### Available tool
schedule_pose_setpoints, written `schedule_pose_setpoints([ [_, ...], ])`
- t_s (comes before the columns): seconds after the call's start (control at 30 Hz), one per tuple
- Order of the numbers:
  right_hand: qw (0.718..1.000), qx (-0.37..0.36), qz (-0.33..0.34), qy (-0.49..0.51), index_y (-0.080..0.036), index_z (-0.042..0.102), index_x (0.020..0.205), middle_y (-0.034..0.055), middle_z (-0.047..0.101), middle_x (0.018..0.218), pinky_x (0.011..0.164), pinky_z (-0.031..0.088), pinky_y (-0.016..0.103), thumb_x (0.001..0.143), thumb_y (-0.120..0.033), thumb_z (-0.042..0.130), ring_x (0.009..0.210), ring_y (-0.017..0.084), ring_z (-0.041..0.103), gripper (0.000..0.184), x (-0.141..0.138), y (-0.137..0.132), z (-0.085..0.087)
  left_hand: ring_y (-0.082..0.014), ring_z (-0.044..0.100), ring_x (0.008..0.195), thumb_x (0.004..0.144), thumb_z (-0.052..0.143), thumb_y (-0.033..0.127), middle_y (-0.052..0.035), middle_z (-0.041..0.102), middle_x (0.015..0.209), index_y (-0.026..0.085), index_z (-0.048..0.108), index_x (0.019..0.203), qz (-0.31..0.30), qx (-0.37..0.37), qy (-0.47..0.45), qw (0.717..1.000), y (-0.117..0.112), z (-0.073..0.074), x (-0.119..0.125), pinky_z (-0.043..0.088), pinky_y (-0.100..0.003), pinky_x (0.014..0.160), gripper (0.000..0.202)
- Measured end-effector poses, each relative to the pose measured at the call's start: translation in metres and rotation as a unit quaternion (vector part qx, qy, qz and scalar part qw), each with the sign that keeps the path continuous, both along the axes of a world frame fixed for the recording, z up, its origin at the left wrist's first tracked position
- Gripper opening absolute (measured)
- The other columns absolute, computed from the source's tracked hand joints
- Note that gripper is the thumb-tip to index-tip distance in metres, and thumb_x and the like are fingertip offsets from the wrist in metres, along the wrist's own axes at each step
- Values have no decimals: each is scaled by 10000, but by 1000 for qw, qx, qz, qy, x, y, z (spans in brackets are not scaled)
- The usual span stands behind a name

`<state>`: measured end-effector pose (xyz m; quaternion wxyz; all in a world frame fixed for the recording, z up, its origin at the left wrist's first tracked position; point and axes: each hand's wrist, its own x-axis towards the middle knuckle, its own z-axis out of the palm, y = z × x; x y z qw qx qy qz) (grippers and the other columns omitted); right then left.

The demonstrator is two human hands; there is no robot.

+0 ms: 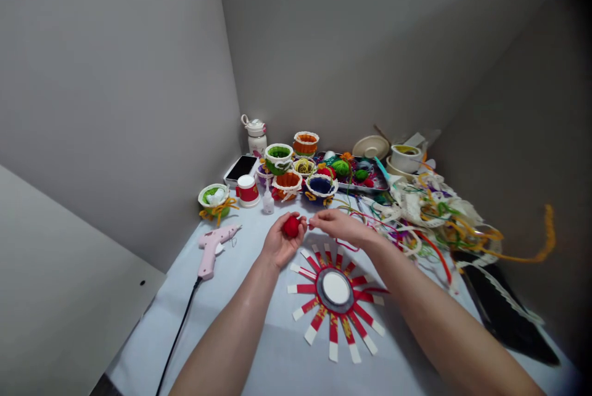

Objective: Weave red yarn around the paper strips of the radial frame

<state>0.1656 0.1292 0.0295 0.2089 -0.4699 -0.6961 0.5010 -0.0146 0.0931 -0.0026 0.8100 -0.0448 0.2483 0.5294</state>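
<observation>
My left hand [283,240] is closed around a ball of red yarn [291,227], palm turned up. Just to its right, my right hand [330,223] pinches a thin strand of red yarn by the ball. Below both hands lies a paper cup cut into strips [333,335], flattened out like a sun. Its strips are red with white ends and gold print, and they spread around a round white base [336,287] with a dark grey ring. A red strand also runs from the cup under my right forearm.
On the left lie a pink glue gun [211,251] with a black cord and a red-and-white paper cup [248,191]. Yarn-woven bowls [320,186], a small glue bottle [268,202] and a tray of yarn balls [363,187] stand behind. Tangled yarn and lace [430,211] cover the right.
</observation>
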Motion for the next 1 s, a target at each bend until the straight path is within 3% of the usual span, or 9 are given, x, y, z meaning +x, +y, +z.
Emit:
schedule_pose_setpoints([
  [0.23, 967, 35, -139, 210, -200, 599, 711, -81, 329, 539, 461, 193, 245, 742, -661, 785, 489, 81, 240, 498, 29, -8, 49, -156, 702, 806, 1010, 512, 201, -129, 674, 897, 93, 677, 893, -15, -5, -10, 1000, -2, 1, -2, 592, -147, 561, 229],
  [0.43, 872, 137, -290, 370, -233, 498, 676, -100, 282, 506, 421, 209, 229, 749, -552, 846, 461, 81, 192, 478, 86, -4, 76, -124, 669, 763, 982, 530, 159, -126, 658, 923, 95, 678, 911, -33, -4, -16, 999, -4, 0, -4, 542, -104, 501, 176],
  [0.57, 790, 254, -445, 336, -266, 467, 698, -103, 255, 476, 426, 216, 276, 857, -553, 714, 443, 110, 182, 411, 133, 0, 65, -115, 655, 740, 977, 519, 129, -112, 651, 882, 100, 665, 884, -30, -6, -8, 1000, -2, -1, -3, 518, -93, 491, 176],
  [0.63, 811, 299, -474, 168, -255, 524, 711, -66, 372, 500, 477, 312, 303, 879, -551, 661, 464, 135, 308, 368, 141, 1, 50, -113, 653, 731, 983, 506, 127, -110, 655, 865, 100, 661, 868, -25, -5, -1, 1000, -1, -3, -1, 518, -96, 501, 195],
  [0.73, 865, 305, -399, -19, -216, 666, 746, 55, 654, 710, 733, 488, 409, 733, -487, 811, 696, 233, 579, 307, 120, -1, 25, -136, 673, 755, 990, 510, 167, -132, 672, 882, 91, 676, 886, -27, 3, 7, 1000, -2, -4, 1, 569, -152, 573, 210],
  [0.8, 886, 326, -329, -32, -209, 719, 897, 136, 733, 1032, 973, 479, 499, 755, -500, 785, 1023, 320, 641, 330, 86, -5, 8, -176, 705, 826, 974, 539, 195, -159, 691, 921, 82, 691, 923, -43, 20, 11, 999, -3, -4, 2, 607, -212, 659, 196],
  [0.87, 933, 284, -219, 17, -214, 702, 1130, 153, 698, 1271, 1088, 443, 519, 860, -546, 675, 1216, 322, 615, 429, 48, -12, -7, -214, 727, 905, 955, 550, 209, -184, 709, 963, 67, 701, 967, -64, 49, 15, 997, -5, -4, 3, 627, -270, 761, 207],
  [0.93, 974, 169, -110, 100, -240, 615, 1317, 127, 672, 1352, 1084, 479, 468, 932, -591, 573, 1258, 274, 621, 522, 17, -19, -18, -222, 738, 927, 955, 520, 213, -185, 723, 975, 55, 701, 991, -70, 79, 18, 994, -6, -4, 4, 627, -303, 824, 243],
  [1.0, 987, 73, -46, 134, -243, 535, 1420, 129, 644, 1390, 979, 548, 416, 909, -623, 607, 1198, 258, 657, 641, 1, -25, -26, -218, 744, 912, 966, 480, 217, -177, 733, 966, 52, 697, 1010, -67, 93, 19, 993, -6, -4, 4, 628, -307, 821, 276],
])
